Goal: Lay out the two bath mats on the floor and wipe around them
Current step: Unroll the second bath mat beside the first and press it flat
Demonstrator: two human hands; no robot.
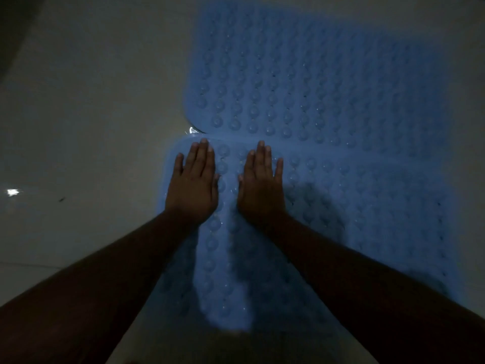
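Two blue bath mats covered in round suction bumps lie side by side on the pale floor. The far mat (pixel 328 74) fills the upper right, and the near mat (pixel 367 206) meets it along a seam just beyond my fingertips. My left hand (pixel 194 185) rests flat, palm down, on the near mat's left part, fingers spread slightly. My right hand (pixel 262 185) lies flat beside it on the same mat. Neither hand holds anything. My forearms hide part of the near mat's lower area.
Glossy light floor tiles (pixel 91 114) stretch to the left, with a bright reflection (pixel 12 192) and a small dark speck (pixel 61 199). A shiny wet spot (pixel 193 130) sits where the mats' left corners meet. The scene is dim.
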